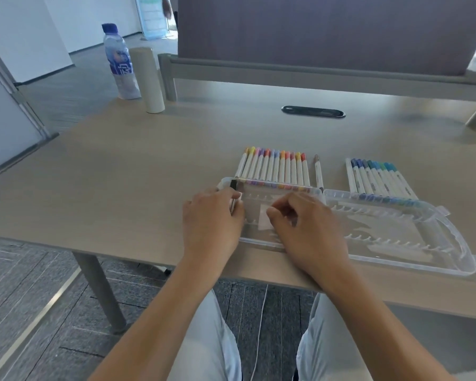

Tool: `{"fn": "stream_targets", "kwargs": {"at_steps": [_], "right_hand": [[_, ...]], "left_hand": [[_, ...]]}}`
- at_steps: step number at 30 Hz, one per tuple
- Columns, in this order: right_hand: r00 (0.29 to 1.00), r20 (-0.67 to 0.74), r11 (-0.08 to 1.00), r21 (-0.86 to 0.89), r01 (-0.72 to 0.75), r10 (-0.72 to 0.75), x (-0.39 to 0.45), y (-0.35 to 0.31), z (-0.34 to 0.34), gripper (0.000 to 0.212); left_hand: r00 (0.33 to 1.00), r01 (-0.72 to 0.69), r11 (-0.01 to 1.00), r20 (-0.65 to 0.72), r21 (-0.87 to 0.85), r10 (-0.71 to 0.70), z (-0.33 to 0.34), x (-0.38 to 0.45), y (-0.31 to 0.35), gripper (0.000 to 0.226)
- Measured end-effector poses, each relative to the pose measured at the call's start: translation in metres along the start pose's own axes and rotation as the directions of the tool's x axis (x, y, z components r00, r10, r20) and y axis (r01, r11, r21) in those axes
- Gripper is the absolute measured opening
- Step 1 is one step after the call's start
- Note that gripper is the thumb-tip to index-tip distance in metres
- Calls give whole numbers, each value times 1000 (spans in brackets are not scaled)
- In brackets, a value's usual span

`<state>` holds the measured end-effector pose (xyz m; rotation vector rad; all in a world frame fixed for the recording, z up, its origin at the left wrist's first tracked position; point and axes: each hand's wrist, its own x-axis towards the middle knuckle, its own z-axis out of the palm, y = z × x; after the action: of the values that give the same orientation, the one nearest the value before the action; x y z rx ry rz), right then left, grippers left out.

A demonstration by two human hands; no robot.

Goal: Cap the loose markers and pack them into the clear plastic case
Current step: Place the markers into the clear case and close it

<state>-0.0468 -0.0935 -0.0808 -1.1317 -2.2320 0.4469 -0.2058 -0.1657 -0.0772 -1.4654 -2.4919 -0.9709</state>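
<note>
The clear plastic case [396, 243] lies open on the table's near edge, two slotted halves side by side. My left hand [212, 218] grips a white marker with a black cap [233, 186] at the far-left end of the left half. My right hand [305, 226] hovers over the same half with curled fingers, and nothing shows in them. Behind the case lie a row of warm-coloured capped markers [275, 166], a single marker [318, 171] and a row of blue and green markers [379, 177].
A water bottle [120, 61] and a cardboard tube [149, 81] stand at the table's [149, 174] far left. A black cable grommet [313, 111] sits mid-table before a partition screen [313, 28]. The table edge runs just under my wrists.
</note>
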Motion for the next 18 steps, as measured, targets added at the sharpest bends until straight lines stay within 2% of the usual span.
{"fn": "stream_targets", "kwargs": {"at_steps": [6, 9, 12, 14, 16, 18], "right_hand": [[1000, -6, 1000, -4, -10, 10, -2, 0, 0, 15], [1000, -8, 999, 31, -21, 21, -3, -1, 0, 12], [989, -60, 949, 296, -111, 135, 0, -3, -9, 9], [966, -77, 871, 455, -186, 246, 4, 2, -26, 10], [955, -94, 873, 439, -214, 281, 10, 16, -46, 9], [947, -105, 912, 322, -256, 303, 18, 37, -65, 9]], "left_hand": [[1000, 6, 999, 26, 39, -7, 4, -1, -4, 27], [999, 15, 994, 30, 110, -18, 0, -4, 0, 29], [1000, -5, 984, 17, 176, 2, -5, -3, 15, 29], [999, -42, 992, 10, 116, 41, -6, 3, 32, 29], [997, -79, 996, 28, 39, 78, -3, 10, 53, 29], [993, -96, 995, 60, -29, 97, 4, 19, 74, 31]]}}
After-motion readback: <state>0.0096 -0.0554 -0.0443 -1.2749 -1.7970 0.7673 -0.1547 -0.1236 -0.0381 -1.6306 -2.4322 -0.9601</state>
